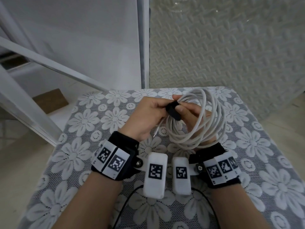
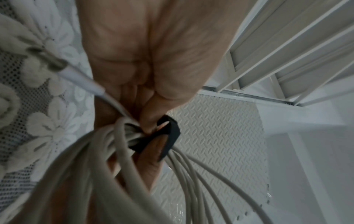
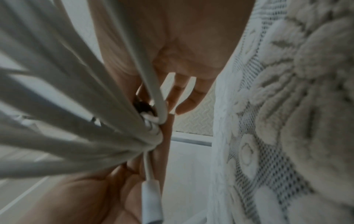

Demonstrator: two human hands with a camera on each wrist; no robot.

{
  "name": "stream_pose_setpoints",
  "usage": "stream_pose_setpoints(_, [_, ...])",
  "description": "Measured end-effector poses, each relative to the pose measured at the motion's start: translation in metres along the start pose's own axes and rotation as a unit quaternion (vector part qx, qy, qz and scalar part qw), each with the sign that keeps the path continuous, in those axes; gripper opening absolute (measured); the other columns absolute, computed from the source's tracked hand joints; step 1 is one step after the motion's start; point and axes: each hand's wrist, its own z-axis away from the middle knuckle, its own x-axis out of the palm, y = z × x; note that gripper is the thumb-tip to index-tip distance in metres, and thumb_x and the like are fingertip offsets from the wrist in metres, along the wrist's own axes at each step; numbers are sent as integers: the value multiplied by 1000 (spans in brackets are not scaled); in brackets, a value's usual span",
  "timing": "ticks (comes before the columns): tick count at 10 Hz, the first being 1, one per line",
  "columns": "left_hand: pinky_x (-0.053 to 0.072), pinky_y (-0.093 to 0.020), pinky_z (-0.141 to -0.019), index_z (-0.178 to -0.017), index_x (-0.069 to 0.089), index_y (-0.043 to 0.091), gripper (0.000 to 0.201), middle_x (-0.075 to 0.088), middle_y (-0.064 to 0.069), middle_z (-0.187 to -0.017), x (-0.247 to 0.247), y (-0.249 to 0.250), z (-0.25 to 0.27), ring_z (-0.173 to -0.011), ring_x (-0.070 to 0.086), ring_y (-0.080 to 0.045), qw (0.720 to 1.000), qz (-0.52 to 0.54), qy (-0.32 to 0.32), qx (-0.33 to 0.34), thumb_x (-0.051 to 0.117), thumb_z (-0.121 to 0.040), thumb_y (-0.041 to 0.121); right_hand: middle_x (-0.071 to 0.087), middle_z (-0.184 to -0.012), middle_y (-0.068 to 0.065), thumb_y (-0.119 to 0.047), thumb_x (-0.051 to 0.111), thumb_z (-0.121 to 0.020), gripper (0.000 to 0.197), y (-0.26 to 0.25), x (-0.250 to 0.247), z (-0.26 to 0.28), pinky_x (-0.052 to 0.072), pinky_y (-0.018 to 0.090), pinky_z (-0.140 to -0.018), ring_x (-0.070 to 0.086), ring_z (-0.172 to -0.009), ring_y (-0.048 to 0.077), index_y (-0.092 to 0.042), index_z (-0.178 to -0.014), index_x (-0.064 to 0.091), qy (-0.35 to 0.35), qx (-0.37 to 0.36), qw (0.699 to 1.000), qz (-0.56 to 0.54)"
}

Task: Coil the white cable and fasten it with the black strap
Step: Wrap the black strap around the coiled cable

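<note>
tabletop (image 1: pixel 85 123): wearing a flowery lace cover
white cable (image 1: pixel 212 116): sitting coiled above it
left hand (image 1: pixel 148 113): pinching the black strap (image 1: pixel 173 109) round the loops
right hand (image 1: pixel 189 113): gripping the coil, fingers through it

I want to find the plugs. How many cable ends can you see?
1 plug end shows, sticking out below the left hand, beside the white cable coil. The other end may be hidden in the coil.
</note>
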Motion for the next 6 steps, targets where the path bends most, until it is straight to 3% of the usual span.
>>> stream_pose_setpoints(1, [57,-23,-73,-94,71,1,25,73,-10,-84,-2,0,-1,-75,70,-16,999,11,48,13,56,-82,-14,69,-108,-22,-26,59,-86,20,-16,11,6,53,20,-83,64,-101,1,-32,-100,72,-100,-87,991,8])
stream_pose_setpoints(2, [57,-22,-67,-85,73,6,21,73,-6,-72,-1,2,-1,-69,70,-15,997,16,68,16,63,-78,-11,69,-108,-22,-32,61,-82,22,-22,11,11,53,18,-76,65,-97,2,-44,-97,71,-103,-120,987,33])
stream_pose_setpoints(3, [57,-32,-75,-82,75,9,15,73,-11,-76,0,2,-1,-73,67,-21,995,11,93,15,70,-76,-4,72,-99,-17,-21,64,-83,20,-21,9,12,52,16,-72,68,-92,4,-34,-95,73,-74,-124,988,47])
stream_pose_setpoints(4, [53,-43,-86,-86,75,8,14,72,-19,-93,-1,5,1,-83,65,-26,997,-12,71,13,68,-79,-2,73,-82,-17,-30,67,-77,14,-28,14,16,49,11,-52,66,-68,-2,-33,-89,74,-62,-83,994,43])
stream_pose_setpoints(5, [58,-29,-79,-92,73,6,14,73,-15,-99,-5,9,3,-87,68,-20,1000,5,21,1,64,-83,0,74,-90,-14,-13,69,-78,22,-31,15,19,50,15,-49,66,-69,3,-34,-76,77,-84,-81,993,-3])
stream_pose_setpoints(6, [56,-21,-73,-91,73,7,13,75,-5,-92,-9,10,3,-81,70,-13,1000,28,2,-4,63,-83,3,75,-76,-11,1,56,-82,41,-34,19,22,49,13,-47,66,-62,2,-32,-69,77,-82,-57,995,-28])
